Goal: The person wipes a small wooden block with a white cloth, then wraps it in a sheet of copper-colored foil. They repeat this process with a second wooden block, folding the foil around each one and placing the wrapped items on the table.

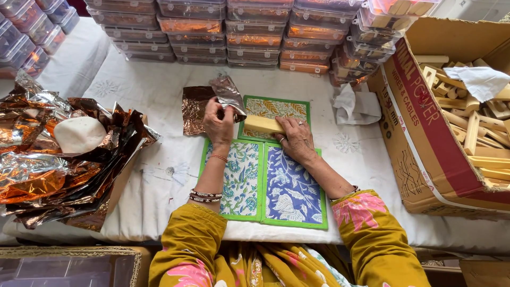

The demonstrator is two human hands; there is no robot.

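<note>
My left hand [218, 121] pinches a crinkled sheet of copper-coloured foil [229, 94] and lifts one end of it over a pale wooden block [262, 124]. My right hand [295, 139] lies on the block's right end and presses it down. The block rests on a green-edged printed cloth mat [274, 109]. Two more such mats, one green and white [241, 178], one blue and white [291, 188], lie side by side nearer to me. A second foil sheet [193, 109] lies flat to the left of the block.
A heap of crumpled foil [58, 165] with a white lump [79, 134] on it sits at the left. Stacked clear plastic boxes [249, 34] line the back. A cardboard carton [425, 138] of wooden blocks stands at the right, a crumpled white cloth [357, 105] beside it.
</note>
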